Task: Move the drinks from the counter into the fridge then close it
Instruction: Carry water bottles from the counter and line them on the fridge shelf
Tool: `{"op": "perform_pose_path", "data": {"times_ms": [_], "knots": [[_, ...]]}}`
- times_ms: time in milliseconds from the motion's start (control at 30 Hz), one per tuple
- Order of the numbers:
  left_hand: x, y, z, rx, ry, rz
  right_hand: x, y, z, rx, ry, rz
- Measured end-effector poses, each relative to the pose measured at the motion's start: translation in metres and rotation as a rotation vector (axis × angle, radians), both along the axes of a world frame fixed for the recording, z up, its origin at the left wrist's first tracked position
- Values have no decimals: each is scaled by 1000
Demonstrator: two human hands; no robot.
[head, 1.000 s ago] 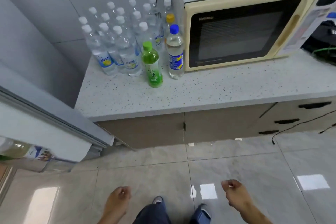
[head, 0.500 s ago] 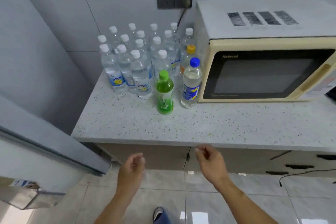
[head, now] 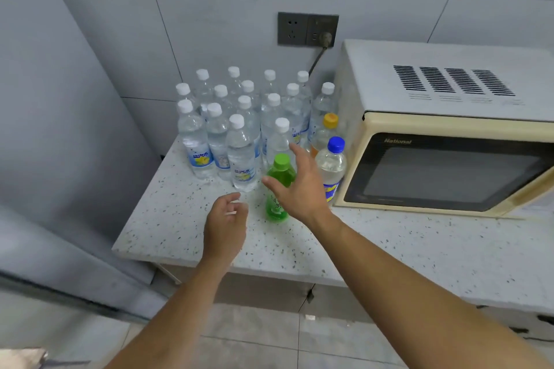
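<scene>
A green bottle (head: 277, 189) stands upright on the speckled counter (head: 186, 219), in front of several clear water bottles (head: 239, 153) with white caps. Beside it stand a blue-capped bottle (head: 331, 168) and, behind that, an orange-capped bottle (head: 326, 129). My right hand (head: 295, 186) is spread open just right of the green bottle, thumb in front of it, fingers not closed round it. My left hand (head: 226, 222) hovers over the counter lower left of the green bottle, fingers loosely curled, holding nothing. The grey fridge side (head: 45, 129) fills the left.
A cream microwave (head: 449, 144) sits on the counter at the right, close against the blue-capped bottle. A wall socket (head: 307, 28) with a plugged cable is behind the bottles. Cabinet fronts and tiled floor lie below the counter edge.
Both hands rose from below the counter edge to over it. The right hand opened and reached the green bottle; the view moved closer to the counter.
</scene>
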State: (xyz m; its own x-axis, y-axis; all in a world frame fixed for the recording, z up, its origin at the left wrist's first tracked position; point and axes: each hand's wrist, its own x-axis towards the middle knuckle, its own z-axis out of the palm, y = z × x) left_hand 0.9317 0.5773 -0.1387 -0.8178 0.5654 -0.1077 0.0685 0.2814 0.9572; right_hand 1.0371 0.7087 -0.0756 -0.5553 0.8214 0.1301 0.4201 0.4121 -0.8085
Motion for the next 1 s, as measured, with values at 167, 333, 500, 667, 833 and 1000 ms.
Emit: {"op": "perform_pose_path", "data": {"times_ms": [167, 333, 500, 667, 833, 1000], "knots": [[5, 6, 10, -7, 22, 40, -12, 16, 13, 148, -278, 130], [12, 12, 9, -16, 40, 52, 22, 24, 24, 172, -316, 208], [23, 20, 7, -37, 52, 16, 61, 25, 30, 214, -361, 267], [25, 26, 6, -41, 65, 8, 95, 26, 22, 323, -337, 118], [14, 39, 23, -21, 106, 20, 89, 22, 26, 438, -159, 95], [-16, 63, 63, -32, 273, 133, 31, 21, 47, 386, -28, 189]]}}
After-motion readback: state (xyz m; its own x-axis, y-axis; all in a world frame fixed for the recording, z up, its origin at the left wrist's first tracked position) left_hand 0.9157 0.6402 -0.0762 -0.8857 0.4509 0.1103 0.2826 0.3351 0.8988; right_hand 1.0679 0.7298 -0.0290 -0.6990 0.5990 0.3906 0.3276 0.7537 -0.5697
